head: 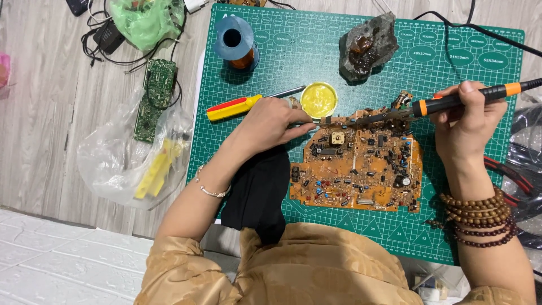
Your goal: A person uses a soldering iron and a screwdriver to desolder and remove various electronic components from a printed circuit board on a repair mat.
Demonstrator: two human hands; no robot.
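An orange circuit board [361, 166] crowded with small parts lies on the green cutting mat [316, 62]. My right hand [468, 121] grips a black and orange soldering iron [451, 101], its tip touching the board's upper edge. My left hand [271, 124] pinches metal tweezers [307, 120] pointed at the same spot on the board's top edge. A black cloth [257, 195] lies under my left forearm.
A red and yellow screwdriver [237, 107], a round yellow flux tin [319, 99], a blue spool of copper wire [236, 42] and a dark rosin lump on foil [367, 46] sit on the mat. A green circuit board [155, 96], a plastic bag with yellow parts [152, 169] and cables lie left.
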